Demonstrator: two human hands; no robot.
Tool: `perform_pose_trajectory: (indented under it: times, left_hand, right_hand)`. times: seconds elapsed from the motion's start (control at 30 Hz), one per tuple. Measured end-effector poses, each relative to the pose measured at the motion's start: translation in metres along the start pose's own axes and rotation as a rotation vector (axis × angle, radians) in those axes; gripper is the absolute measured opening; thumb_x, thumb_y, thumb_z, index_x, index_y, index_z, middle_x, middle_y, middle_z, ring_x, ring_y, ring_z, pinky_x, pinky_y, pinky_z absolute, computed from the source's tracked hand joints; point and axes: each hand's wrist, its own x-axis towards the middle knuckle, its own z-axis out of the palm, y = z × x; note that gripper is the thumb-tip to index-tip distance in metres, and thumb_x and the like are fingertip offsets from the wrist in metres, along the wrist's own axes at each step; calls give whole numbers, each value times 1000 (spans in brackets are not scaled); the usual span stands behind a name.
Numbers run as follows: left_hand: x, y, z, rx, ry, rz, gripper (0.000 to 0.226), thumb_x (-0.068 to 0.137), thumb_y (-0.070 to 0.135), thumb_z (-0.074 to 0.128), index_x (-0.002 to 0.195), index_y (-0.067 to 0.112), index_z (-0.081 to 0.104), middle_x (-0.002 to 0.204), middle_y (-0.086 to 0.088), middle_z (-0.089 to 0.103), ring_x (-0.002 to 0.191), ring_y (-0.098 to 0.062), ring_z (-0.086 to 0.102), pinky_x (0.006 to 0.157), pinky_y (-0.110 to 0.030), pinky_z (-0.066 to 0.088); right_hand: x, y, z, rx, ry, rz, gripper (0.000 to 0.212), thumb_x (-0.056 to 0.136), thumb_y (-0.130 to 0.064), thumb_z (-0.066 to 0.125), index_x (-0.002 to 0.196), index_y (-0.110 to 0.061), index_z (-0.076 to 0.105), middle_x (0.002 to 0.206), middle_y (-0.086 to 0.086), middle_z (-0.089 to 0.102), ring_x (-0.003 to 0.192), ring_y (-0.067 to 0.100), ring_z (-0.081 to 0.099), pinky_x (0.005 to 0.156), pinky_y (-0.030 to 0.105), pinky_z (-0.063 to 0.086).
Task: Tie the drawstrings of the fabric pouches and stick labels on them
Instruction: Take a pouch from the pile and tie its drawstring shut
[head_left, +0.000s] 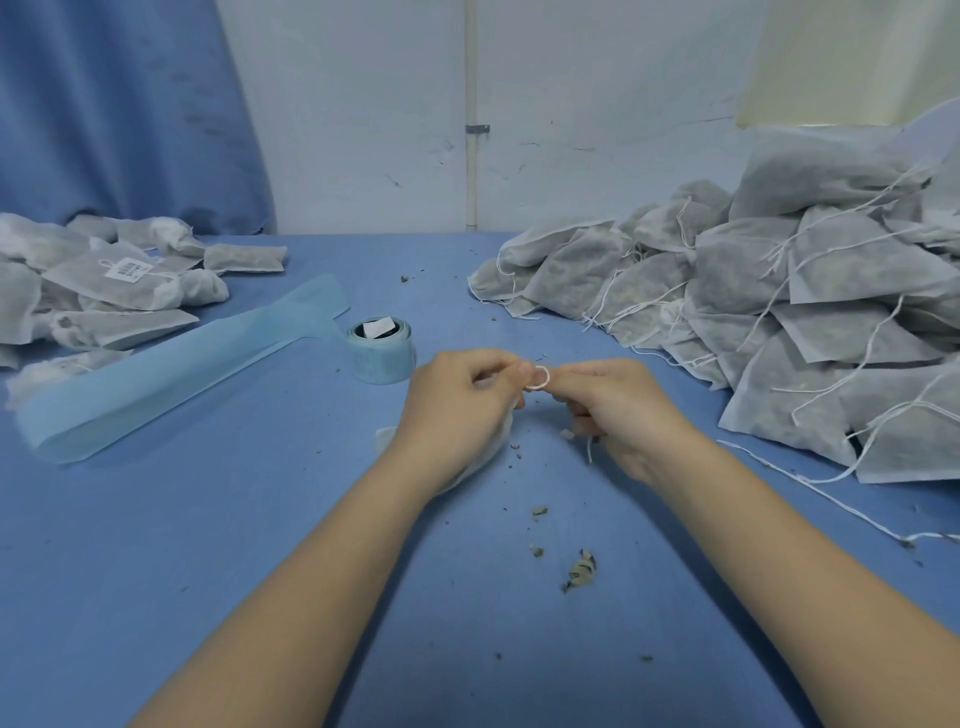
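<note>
Over the blue tabletop (234, 545), the left hand (457, 410) and right hand (618, 410) meet, fingers of both pinching a white drawstring (540, 378) looped between them; its pouch (488, 457) lies under the left hand. Filled pouches (779, 312) are heaped right, labelled ones (104, 286) left, label roll (382, 351) between

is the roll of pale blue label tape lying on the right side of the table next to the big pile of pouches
No, the roll of pale blue label tape sits left of centre, just beyond the left hand, apart from the big pile of grey fabric pouches.
</note>
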Motion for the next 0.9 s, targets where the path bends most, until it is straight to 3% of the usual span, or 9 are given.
perform_pose_trajectory:
  times: [0.07,0.17,0.23,0.37,0.43,0.53,0.63,0.77,0.9]
  left_hand:
    - [0,-1,3,128,44,42,23,89,32,61,66,34,69,58,14,62,61,7,54,58,-5,38]
    - [0,-3,8,236,115,118,18,89,28,61,77,22,74,58,18,58,61,12,51,61,-5,36]
    - [0,-6,10,289,156,154,19,90,24,60,79,20,74,57,17,55,58,13,49,60,-5,35]
    - [3,-11,12,317,225,142,19,90,23,58,80,17,73,73,4,69,64,2,48,62,-5,34]
    - [3,-12,13,315,237,129,19,91,22,58,81,16,73,77,1,71,66,-2,51,62,-8,35]
    - [2,-12,15,293,238,116,18,92,22,57,83,15,71,77,3,68,71,-8,54,63,-10,36]
    - [2,-11,17,298,210,58,18,95,26,51,83,18,61,81,4,63,78,-14,52,67,-25,36]
    - [3,-6,20,340,104,-58,20,99,30,39,85,19,48,75,6,53,78,-19,48,68,-33,36]
    - [6,-4,21,296,50,-128,25,100,29,34,88,13,48,92,-3,60,81,-22,50,69,-34,38]
  right_hand:
    - [1,0,0,114,26,57,17,73,-19,79,65,-10,68,54,-4,37,43,9,25,37,17,24]
    - [4,2,2,279,17,126,24,80,-18,74,58,-9,68,50,-4,41,39,7,24,35,17,20]
    - [3,3,2,351,-34,144,25,86,-22,68,64,-9,68,54,-2,44,41,6,26,35,17,20]
    - [-1,4,5,158,-38,31,15,77,-20,76,81,-5,76,58,-8,56,45,6,31,39,16,26]
    - [-2,5,8,114,23,10,6,76,-15,76,73,-9,76,50,-13,54,41,6,32,39,15,28]
    - [-1,7,10,131,90,12,33,74,-13,76,44,-20,66,41,-15,45,38,8,31,38,15,28]
    - [-1,6,12,137,116,25,46,76,-13,75,34,-23,60,39,-16,46,36,8,30,38,15,27]
    - [0,5,11,187,140,76,25,73,-10,76,53,-14,61,54,-3,42,39,9,28,37,17,25]
    - [-2,1,11,348,55,152,12,77,-2,70,72,-6,60,59,1,39,41,8,26,36,18,21]
